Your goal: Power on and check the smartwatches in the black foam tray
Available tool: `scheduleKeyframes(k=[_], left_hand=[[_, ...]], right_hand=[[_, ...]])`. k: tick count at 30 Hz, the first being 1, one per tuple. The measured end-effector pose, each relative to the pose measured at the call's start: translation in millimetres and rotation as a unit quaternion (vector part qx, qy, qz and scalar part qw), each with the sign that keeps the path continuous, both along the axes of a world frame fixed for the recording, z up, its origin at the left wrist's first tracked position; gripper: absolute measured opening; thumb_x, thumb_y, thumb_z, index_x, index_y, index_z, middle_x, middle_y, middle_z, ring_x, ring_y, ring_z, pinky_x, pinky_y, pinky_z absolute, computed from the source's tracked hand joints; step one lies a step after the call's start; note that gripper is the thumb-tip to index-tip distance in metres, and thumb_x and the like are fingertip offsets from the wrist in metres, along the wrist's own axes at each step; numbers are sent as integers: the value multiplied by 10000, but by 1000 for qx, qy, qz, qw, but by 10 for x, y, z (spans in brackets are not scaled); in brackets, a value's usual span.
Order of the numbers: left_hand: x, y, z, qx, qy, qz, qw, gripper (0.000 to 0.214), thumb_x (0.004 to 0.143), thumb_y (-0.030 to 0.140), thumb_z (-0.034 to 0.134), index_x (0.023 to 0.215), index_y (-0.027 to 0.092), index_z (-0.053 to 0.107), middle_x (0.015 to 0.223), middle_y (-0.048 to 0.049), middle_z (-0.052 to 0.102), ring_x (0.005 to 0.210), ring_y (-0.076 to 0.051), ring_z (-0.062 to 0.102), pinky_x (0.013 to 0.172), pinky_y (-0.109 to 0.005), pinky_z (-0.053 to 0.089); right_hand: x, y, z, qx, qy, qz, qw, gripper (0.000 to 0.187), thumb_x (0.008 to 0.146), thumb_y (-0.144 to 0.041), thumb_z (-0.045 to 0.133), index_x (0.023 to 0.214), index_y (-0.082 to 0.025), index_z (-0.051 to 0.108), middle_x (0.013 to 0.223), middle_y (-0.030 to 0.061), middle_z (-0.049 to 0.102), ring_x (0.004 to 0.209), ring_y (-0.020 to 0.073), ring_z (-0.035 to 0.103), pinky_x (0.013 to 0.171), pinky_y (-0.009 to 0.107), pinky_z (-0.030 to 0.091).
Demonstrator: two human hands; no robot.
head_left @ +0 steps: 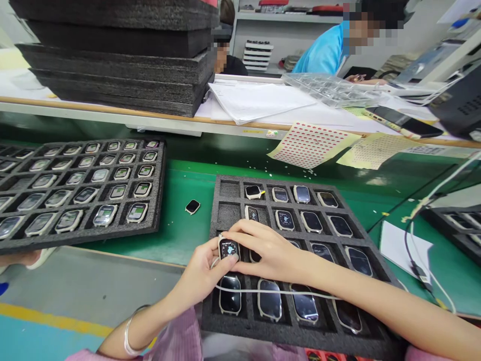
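Observation:
Both hands are closed on one smartwatch case [227, 247] with no strap, its screen lit with a dial. My left hand [201, 271] grips it from the left, thumb on the lower screen. My right hand [268, 248] reaches over from the right, fingertips at its upper edge and side. A white cable [278, 291] runs from under my left hand to the right; its end is hidden. Below lies a black foam tray [293, 328] with several watch cases in its compartments, some screens lit. One watch [253, 191] there carries a yellow tab.
Another foam tray [160, 200] full of watches is at the left, tilted. A single watch [192, 206] lies on the green bench. Stacked foam trays [124, 65], sticker sheets [306, 145] and a phone [404, 122] occupy the shelf. Two people sit beyond it.

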State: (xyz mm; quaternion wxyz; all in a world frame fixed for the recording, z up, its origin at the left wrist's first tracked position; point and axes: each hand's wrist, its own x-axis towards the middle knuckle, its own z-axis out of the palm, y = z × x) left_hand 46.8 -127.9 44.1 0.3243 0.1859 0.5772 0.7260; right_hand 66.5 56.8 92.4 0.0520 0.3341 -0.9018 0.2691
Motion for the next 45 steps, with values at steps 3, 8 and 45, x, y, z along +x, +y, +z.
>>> scheduleKeyframes(k=[3,8,45], left_hand=[[-3,-1,-1,2,-4,-3,1000,176,859,264,608,990,146,592,800,5,568,765,-117,517,672,-206,388],[1,2,-11,-1,-7,1,1000,216,847,287,621,1007,142,601,851,-22,608,786,-140,536,696,-229,405],[237,-224,148,-55,-27,-93,994,252,898,379,532,1073,201,503,916,-24,586,456,-19,381,426,-163,343]], right_hand=[[-3,1,-1,-3,-12,-1,1000,341,858,-294,622,1128,-89,589,996,129,592,895,218,574,770,334,518],[-2,-1,1,1,-15,-2,1000,344,862,-314,618,1136,-109,583,998,126,592,891,219,576,777,345,518],[-465,208,-176,70,5,-115,991,417,833,-374,667,1138,-98,600,1027,135,586,955,270,540,862,441,463]])
